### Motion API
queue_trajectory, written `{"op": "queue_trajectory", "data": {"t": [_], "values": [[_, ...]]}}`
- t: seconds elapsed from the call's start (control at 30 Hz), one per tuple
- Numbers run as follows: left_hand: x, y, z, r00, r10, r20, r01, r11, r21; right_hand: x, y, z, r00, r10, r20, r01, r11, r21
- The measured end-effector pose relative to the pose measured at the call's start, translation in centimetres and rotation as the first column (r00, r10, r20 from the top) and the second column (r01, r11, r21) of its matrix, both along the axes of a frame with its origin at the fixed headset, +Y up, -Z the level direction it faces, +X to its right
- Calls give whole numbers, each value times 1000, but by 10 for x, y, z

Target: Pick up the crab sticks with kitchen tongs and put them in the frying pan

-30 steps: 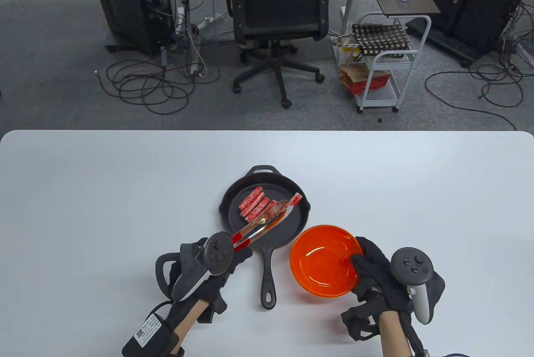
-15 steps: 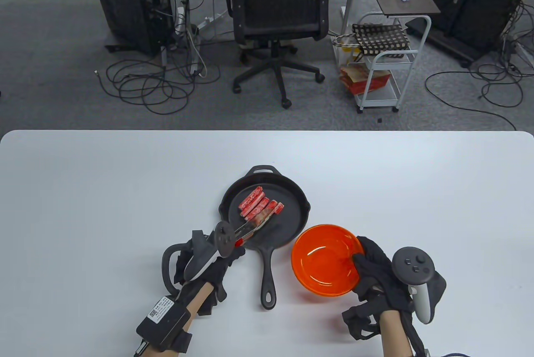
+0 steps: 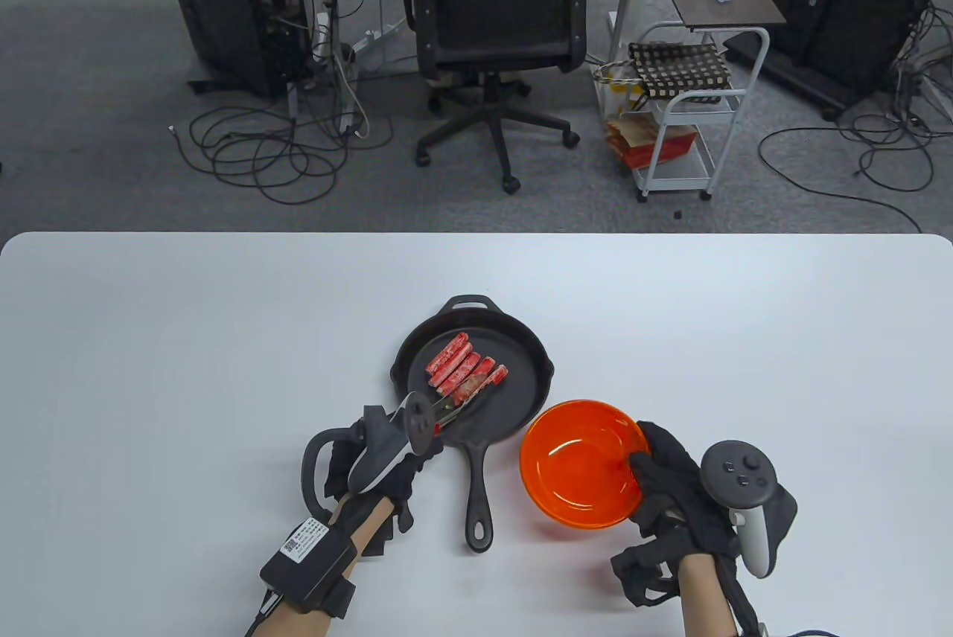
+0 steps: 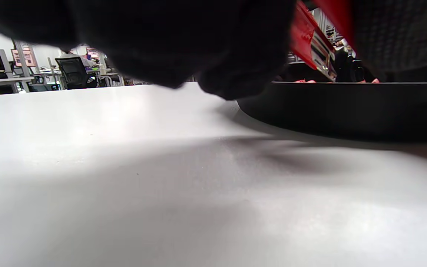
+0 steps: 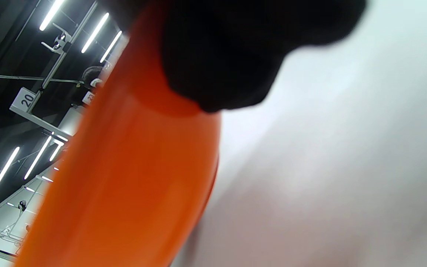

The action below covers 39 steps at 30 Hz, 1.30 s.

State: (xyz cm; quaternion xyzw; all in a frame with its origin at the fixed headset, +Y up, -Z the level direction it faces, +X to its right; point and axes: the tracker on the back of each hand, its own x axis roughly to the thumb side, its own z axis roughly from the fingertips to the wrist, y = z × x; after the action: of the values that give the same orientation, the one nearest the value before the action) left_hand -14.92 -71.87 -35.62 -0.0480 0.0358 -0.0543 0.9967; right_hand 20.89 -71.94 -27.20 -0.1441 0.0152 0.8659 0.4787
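Several red-and-white crab sticks [image 3: 465,369] lie side by side in the black frying pan [image 3: 540,384], whose handle points toward me. My left hand [image 3: 411,460] grips the red-handled kitchen tongs [image 3: 450,410] at the pan's near-left rim. The tongs' tips rest low by the nearest stick, and I cannot tell whether they touch it. In the left wrist view the red tongs [image 4: 306,40] pass over the pan's wall [image 4: 347,107]. My right hand [image 3: 655,466] holds the right rim of the tilted orange bowl [image 3: 577,466], which looks empty. The right wrist view shows the bowl [image 5: 124,178] under my glove.
The white table [image 3: 186,369] stretches to both sides and beyond the pan. Past the far edge stand an office chair [image 3: 495,34] and a white cart [image 3: 685,116] on the floor.
My left hand has drawn back toward me and to the left with the tongs. The crab stick they carried now lies in the pan beside the others. Right hand and bowl are still.
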Motion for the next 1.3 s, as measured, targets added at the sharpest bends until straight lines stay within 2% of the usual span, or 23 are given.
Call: {"op": "queue_trajectory", "data": {"t": [0.27, 0.47, 0.7, 0.9, 1.3], "values": [[0, -1, 2, 1000, 1, 6, -1, 1000, 15, 1, 0, 0, 1000, -4, 1, 4, 1000, 3], [-2, 5, 7, 1000, 3, 9, -4, 997, 82, 2, 0, 0, 1000, -7, 3, 6, 1000, 5], [-14, 15, 19, 997, 76, 8, -76, 984, 161, 2, 0, 0, 1000, -7, 4, 7, 1000, 6], [-23, 13, 32, 993, 117, 8, -116, 969, 217, 2, 0, 0, 1000, -5, 1, 5, 1000, 4], [-31, 11, 38, 988, 152, 0, -148, 965, 217, 2, -1, 0, 1000, -4, 9, 4, 1000, -3]]}}
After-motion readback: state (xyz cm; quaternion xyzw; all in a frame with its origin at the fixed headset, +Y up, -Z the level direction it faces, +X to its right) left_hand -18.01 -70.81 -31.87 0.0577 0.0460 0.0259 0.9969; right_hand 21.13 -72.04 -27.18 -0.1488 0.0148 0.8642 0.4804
